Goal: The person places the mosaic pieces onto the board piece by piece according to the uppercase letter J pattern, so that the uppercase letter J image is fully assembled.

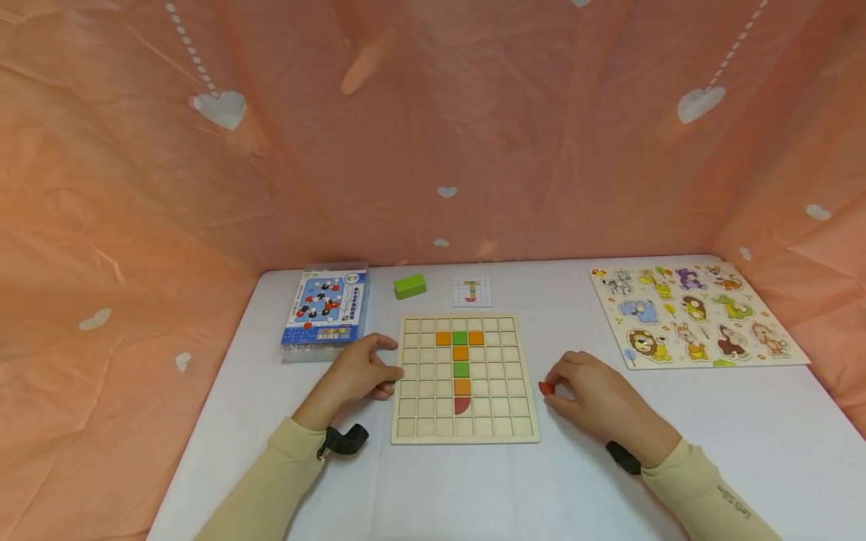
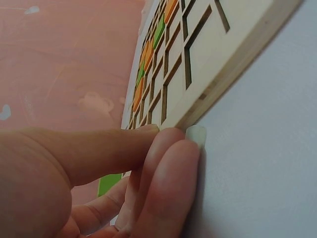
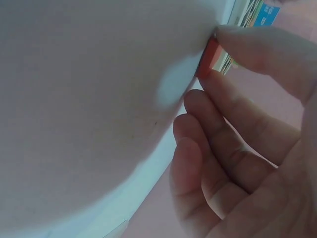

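Note:
A wooden grid board (image 1: 501, 436) lies flat on the table, bearing a T-shaped row and column of orange and green squares with a red quarter-round piece (image 1: 462, 406) at the foot. At the board's left edge, my left hand (image 1: 355, 372) holds the rim; in the left wrist view its thumb (image 2: 119, 151) lies at the upper edge and curled fingertips meet the side. To the right of the board, my right hand (image 1: 591, 391) pinches a small red block (image 3: 209, 57) between thumb and index finger, close over the table. Its other fingers are bent.
A small printed pattern card (image 1: 472, 291) lies behind the board, with a green block (image 1: 410, 286) to its left. A boxed molecule set (image 1: 325, 308) stands at the back left. An animal puzzle board (image 1: 697, 315) occupies the back right. A pink curtain (image 1: 473, 150) hangs behind the table.

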Demonstrator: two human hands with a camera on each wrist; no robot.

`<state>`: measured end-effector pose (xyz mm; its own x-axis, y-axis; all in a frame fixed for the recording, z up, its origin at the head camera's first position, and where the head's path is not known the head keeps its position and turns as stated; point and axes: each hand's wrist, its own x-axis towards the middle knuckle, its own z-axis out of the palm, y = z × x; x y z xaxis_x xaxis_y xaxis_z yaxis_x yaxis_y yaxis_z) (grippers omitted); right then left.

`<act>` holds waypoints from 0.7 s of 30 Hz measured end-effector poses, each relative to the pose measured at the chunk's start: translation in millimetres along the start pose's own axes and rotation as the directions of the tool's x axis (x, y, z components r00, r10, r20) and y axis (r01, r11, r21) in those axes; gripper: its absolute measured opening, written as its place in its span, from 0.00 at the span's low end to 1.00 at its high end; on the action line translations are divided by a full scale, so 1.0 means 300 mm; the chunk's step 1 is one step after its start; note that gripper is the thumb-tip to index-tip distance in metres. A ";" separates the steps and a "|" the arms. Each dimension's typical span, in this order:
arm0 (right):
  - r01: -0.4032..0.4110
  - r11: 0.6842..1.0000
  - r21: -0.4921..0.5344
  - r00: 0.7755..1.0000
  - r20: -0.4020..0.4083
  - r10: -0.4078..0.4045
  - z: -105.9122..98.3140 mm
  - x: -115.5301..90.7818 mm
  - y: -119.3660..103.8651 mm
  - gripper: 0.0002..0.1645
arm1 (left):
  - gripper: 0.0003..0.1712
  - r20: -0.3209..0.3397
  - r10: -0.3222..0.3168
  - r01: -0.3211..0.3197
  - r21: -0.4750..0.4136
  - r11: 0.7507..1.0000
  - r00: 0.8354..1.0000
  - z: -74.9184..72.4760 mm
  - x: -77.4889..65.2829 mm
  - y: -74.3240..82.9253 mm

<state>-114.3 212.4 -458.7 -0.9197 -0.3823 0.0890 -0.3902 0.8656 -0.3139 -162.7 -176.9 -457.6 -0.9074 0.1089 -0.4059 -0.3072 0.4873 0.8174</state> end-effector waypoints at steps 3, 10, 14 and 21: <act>-0.003 1.000 -0.001 1.000 -0.002 0.003 -0.004 0.004 -0.003 0.07 | 0.30 0.002 0.002 -0.002 0.002 1.000 1.000 0.000 0.001 0.000; 0.014 1.000 0.005 1.000 -0.016 -0.014 -0.018 0.053 -0.059 0.07 | 0.31 0.000 0.004 -0.004 0.003 1.000 1.000 0.001 0.002 -0.005; 0.052 0.999 0.010 0.999 -0.012 -0.052 -0.013 0.098 -0.121 0.08 | 0.31 0.002 0.005 -0.005 0.007 1.000 1.000 0.001 0.005 -0.008; 0.143 0.989 0.035 0.990 -0.012 -0.143 0.029 0.169 -0.246 0.08 | 0.31 0.002 0.003 -0.003 0.008 1.000 1.000 -0.002 0.003 -0.003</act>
<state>-131.6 126.3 -439.2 -0.8549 -0.4984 0.1441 -0.5163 0.7900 -0.3307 -163.3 -177.7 -458.5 -0.9078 0.1124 -0.4040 -0.3017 0.4943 0.8153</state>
